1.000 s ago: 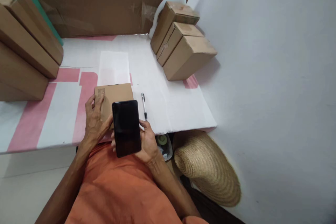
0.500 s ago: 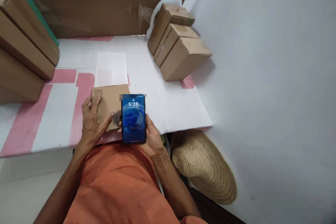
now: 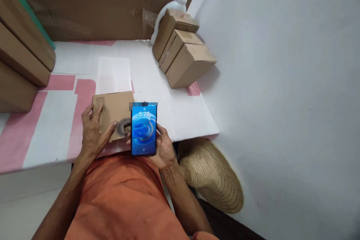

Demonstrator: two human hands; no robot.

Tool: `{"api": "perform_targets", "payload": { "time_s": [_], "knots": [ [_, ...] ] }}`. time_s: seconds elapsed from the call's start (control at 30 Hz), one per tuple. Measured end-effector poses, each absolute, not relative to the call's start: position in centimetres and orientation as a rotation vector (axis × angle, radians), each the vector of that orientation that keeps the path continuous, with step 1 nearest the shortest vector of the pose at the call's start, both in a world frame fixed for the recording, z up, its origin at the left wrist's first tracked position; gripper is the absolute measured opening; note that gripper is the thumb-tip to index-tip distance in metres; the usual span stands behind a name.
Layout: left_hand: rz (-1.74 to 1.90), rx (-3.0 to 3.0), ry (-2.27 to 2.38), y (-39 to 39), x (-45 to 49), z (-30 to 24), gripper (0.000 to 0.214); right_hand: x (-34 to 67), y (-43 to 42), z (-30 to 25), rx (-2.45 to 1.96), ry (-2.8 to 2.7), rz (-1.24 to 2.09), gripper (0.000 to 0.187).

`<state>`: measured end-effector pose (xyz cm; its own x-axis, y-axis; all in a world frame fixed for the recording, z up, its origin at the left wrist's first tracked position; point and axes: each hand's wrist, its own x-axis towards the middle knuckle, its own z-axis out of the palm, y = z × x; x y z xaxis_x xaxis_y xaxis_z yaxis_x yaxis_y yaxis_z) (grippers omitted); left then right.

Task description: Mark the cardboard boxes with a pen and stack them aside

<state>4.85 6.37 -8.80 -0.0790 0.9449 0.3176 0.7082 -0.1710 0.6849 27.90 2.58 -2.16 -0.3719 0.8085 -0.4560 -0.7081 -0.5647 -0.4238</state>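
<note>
My right hand holds a smartphone upright, its lit screen showing 5:28 over a blue swirl. Thumb and fingers press against the phone's sides. My left hand grips a flat cardboard box by its left part, fingers along the left side and the thumb on its near part. Small dark print marks the box's upper left. On its near right lies a dark, curved, ring-like patch, partly hidden behind the phone; whether it is printed or a separate coil I cannot make out.
Several cardboard boxes stand at the left and right of the white and pink table. Behind the right ones is a white bottle. A big cardboard sheet closes the back. A straw hat hangs below the table's right corner.
The phone's screen has brightened and its swirl shows larger. The view has shifted slightly right, so the table and box appear further left. Both hands keep their holds.
</note>
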Motion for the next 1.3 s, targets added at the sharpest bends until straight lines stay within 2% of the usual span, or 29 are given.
{"api": "perform_targets", "payload": {
  "time_s": [0.33, 0.47, 0.63, 0.77, 0.9, 1.07, 1.23, 1.3],
  "knots": [
    [1.176, 1.914, 1.743, 6.5, 4.6, -9.3, 0.077, 25.1, 1.6, -3.2, -0.825, 0.004, 2.162, 0.03],
    [1.154, 1.864, 1.772, 6.4, 4.5, -9.2, 0.079, 25.2, 2.2, -2.8, -0.872, -0.047, 2.091, 0.031],
    [1.152, 1.806, 1.785, 6.2, 4.7, -9.0, 0.081, 29.3, 3.4, -2.2, -0.965, -0.248, 1.85, 0.046],
    [1.143, 1.793, 1.78, 6.2, 4.8, -9.1, 0.08, 33.8, 4.1, -3.8, -1.138, -0.409, 1.549, 0.053],
    [1.142, 1.817, 1.777, 6.2, 5.0, -9.1, 0.078, 36.6, 4.9, -7.4, -1.503, -0.524, 1.159, 0.049],
    [1.114, 1.828, 1.771, 6.2, 5.0, -8.9, 0.077, 38.0, 6.1, -10.5, -1.713, -0.672, 1.037, 0.047],
    [1.087, 1.832, 1.799, 6.1, 5.0, -8.5, 0.079, 38.4, 7.2, -11.0, -1.904, -0.938, 0.812, 0.052],
    [1.073, 1.839, 1.807, 6.0, 5.1, -8.4, 0.079, 38.5, 7.6, -10.9, -1.961, -1.041, 0.71, 0.047]
  ]
}}
